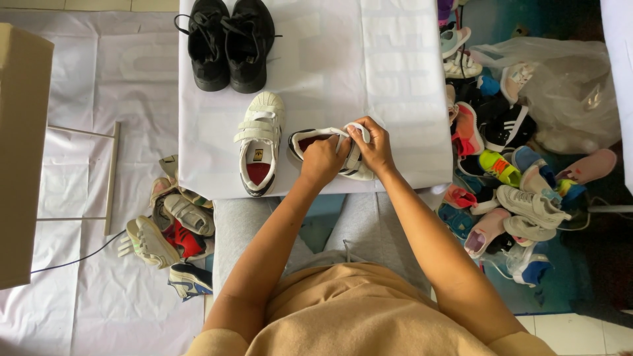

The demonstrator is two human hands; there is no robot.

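Note:
A white strap sneaker with a red lining (310,140) lies on its side on the white-covered table (369,79). My left hand (323,160) grips its middle. My right hand (374,146) pinches one of its white straps at the top. Its mate, a white sneaker with two straps (260,142), stands upright just to the left, untouched. A pair of black laced sneakers (228,41) rests at the table's far side.
A pile of small shoes (173,227) lies on the floor at the left. A larger heap of coloured shoes (508,165) and a clear plastic bag (567,86) fill the floor at the right. A cardboard box (20,151) stands at the far left.

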